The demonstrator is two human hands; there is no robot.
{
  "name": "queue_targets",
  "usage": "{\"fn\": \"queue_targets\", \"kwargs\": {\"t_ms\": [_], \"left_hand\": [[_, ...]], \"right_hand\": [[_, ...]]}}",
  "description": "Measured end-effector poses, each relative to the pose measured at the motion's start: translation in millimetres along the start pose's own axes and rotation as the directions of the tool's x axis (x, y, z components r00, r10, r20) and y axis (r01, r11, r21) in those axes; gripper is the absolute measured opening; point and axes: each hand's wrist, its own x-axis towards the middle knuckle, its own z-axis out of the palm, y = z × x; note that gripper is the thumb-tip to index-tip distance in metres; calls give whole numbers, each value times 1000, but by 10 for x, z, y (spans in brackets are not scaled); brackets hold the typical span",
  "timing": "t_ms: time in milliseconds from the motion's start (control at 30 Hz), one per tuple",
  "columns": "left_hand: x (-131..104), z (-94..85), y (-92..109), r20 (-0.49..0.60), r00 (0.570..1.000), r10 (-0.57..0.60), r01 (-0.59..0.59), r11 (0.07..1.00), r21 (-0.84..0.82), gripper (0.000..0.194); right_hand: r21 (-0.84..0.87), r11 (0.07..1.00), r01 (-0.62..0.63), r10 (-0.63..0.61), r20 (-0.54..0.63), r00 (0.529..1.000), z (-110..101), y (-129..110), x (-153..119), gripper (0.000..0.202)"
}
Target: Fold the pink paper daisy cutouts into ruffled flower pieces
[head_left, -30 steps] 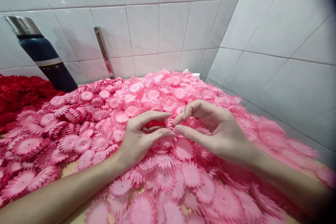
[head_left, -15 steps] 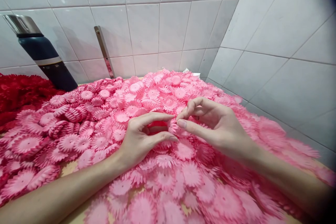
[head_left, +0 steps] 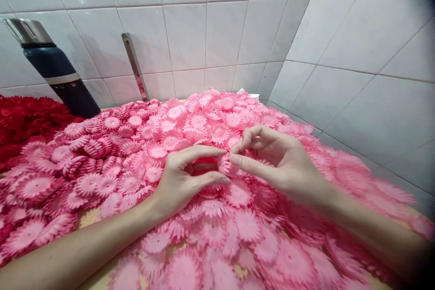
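Between my two hands is a small pink fabric flower (head_left: pixel 224 166), its notched petals curled together. My left hand (head_left: pixel 190 172) closes on it from the left, thumb below and forefinger above. My right hand (head_left: pixel 272 156) pinches at its right edge with thumb and forefinger, the other fingers curled. Right under both hands spreads a heap of pink petal discs (head_left: pixel 238 194), round with toothed edges and a tiny hole in the centre. Part of the held flower is hidden by my fingertips.
A dark blue bottle (head_left: pixel 64 72) with a steel cap stands at the back left, by a red petal pile (head_left: pixel 30 120). A metal strip (head_left: pixel 134 65) leans on the tiled wall (head_left: pixel 183 31). Something white (head_left: pixel 253 96) lies at the back. Yellowish tabletop (head_left: pixel 89 218) shows between discs.
Almost nothing differs. Both hands stay on the small flower, with only a very slight shift of the fingertips to the right.
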Motion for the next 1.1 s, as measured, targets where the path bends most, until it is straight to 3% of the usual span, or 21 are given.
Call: {"fn": "queue_targets", "kwargs": {"t_ms": [333, 600, 767, 1100], "left_hand": [[-3, 10, -7, 7, 1000, 12, -12, 999, -33, 34], [-1, 8, 8, -81, 986, 145, -134, 982, 136, 25], [0, 21, 8, -54, 992, 113, -108, 990, 91, 26], [5, 8, 7, 13, 996, 86, -86, 996, -1, 29]], "right_hand": [[-32, 999, 8, -8, -21, 1000, 2, 10, 12, 21], [-38, 999, -5, 3, -56, 998, 8, 21, 33, 14], [-135, 991, 7, -8, -2, 1000, -4, 23, 28, 1], [-168, 986, -4, 23, 113, 993, -7, -28, 18, 8]]}}
